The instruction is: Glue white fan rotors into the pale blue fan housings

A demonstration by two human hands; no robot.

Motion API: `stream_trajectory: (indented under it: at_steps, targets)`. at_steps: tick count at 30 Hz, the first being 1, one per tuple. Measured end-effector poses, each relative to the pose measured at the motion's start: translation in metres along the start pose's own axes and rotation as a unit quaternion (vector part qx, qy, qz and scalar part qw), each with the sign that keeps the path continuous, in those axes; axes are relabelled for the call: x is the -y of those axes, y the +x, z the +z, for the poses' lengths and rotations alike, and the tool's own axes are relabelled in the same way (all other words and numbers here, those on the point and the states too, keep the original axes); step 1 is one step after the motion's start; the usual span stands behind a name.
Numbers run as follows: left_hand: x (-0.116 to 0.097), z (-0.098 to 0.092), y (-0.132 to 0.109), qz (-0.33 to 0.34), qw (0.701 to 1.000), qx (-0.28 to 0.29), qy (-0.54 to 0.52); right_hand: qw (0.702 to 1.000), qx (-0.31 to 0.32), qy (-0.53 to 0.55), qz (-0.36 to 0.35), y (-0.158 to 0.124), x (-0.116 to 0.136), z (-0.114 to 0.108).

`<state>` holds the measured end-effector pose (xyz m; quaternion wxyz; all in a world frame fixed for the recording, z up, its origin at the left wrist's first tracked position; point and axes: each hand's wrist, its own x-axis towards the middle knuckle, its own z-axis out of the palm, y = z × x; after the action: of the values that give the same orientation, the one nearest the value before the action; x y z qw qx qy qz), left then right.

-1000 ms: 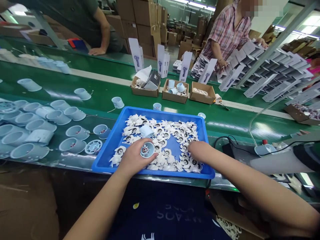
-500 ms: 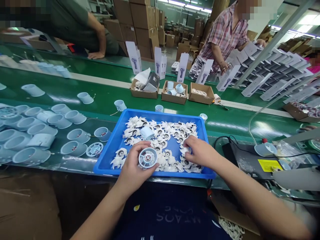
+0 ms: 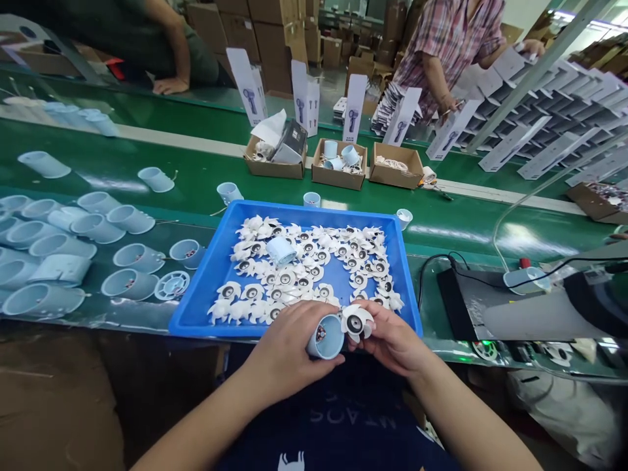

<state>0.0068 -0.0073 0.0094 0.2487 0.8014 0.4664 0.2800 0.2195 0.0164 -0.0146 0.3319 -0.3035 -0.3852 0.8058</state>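
Note:
My left hand (image 3: pixel 294 343) is wrapped round a light blue fan housing (image 3: pixel 328 337), a short tube whose open end faces me, with small red and dark parts inside. Right beside that opening, my right hand (image 3: pixel 392 337) pinches a white fan impeller (image 3: pixel 356 322) with a dark ring at its hub. Both are held over the front edge of a blue tray (image 3: pixel 196 301). Many white impellers (image 3: pixel 285 278) lie in the tray, and another blue housing (image 3: pixel 281 250) rests on top of them.
Many blue housings (image 3: pixel 63 247) crowd the bench at left. Small cardboard boxes (image 3: pixel 338 173) stand behind the tray, near upright white cartons (image 3: pixel 354 108). A dark device (image 3: pixel 456 301) with a cable is at right. Across the green belt (image 3: pixel 196 170) are two people.
My right hand has lifted an impeller out of the tray and come towards me. My left hand has moved right with the housing and turned it, bringing the two parts close together.

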Motion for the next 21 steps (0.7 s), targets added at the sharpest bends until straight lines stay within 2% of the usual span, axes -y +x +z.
stream_trajectory:
  at_steps: [4, 6, 7, 8, 10, 11, 13, 15, 17, 19, 21]
  targets:
    - [0.000, 0.002, 0.002, 0.010, 0.999, -0.001, 0.033, 0.999, 0.002, -0.022, -0.032, -0.005, 0.006, 0.001]
    - [-0.002, 0.003, 0.002, 0.019, 0.998, -0.009, 0.051, 0.987, -0.004, -0.133, -0.084, -0.008, 0.012, 0.008]
    - [-0.003, 0.003, 0.002, 0.023, 0.998, -0.015, 0.060, 0.966, -0.010, -0.229, -0.123, -0.010, 0.016, 0.012]
    - [-0.005, 0.004, 0.002, 0.026, 0.997, -0.019, 0.068, 0.927, -0.018, -0.338, -0.164, -0.010, 0.020, 0.017]
    - [-0.008, 0.007, 0.003, 0.029, 0.996, -0.025, 0.078, 0.819, -0.037, -0.529, -0.220, -0.010, 0.025, 0.027]
    - [-0.009, 0.009, 0.003, 0.030, 0.996, -0.029, 0.080, 0.778, -0.043, -0.584, -0.227, -0.009, 0.027, 0.031]
    - [-0.013, 0.013, 0.003, 0.030, 0.995, -0.038, 0.082, 0.737, -0.045, -0.637, -0.221, -0.004, 0.029, 0.036]
    - [-0.016, 0.015, 0.003, 0.031, 0.995, -0.051, 0.081, 0.737, -0.037, -0.638, -0.220, 0.001, 0.029, 0.036]
    - [-0.018, 0.014, 0.005, 0.036, 0.995, -0.054, 0.074, 0.760, -0.032, -0.603, -0.240, 0.004, 0.028, 0.031]
    - [-0.018, 0.006, 0.007, 0.044, 0.995, -0.048, 0.078, 0.778, -0.042, -0.557, -0.288, -0.001, 0.028, 0.022]
    - [-0.014, -0.008, 0.015, 0.044, 0.991, -0.045, 0.116, 0.769, -0.076, -0.532, -0.345, -0.016, 0.026, 0.007]
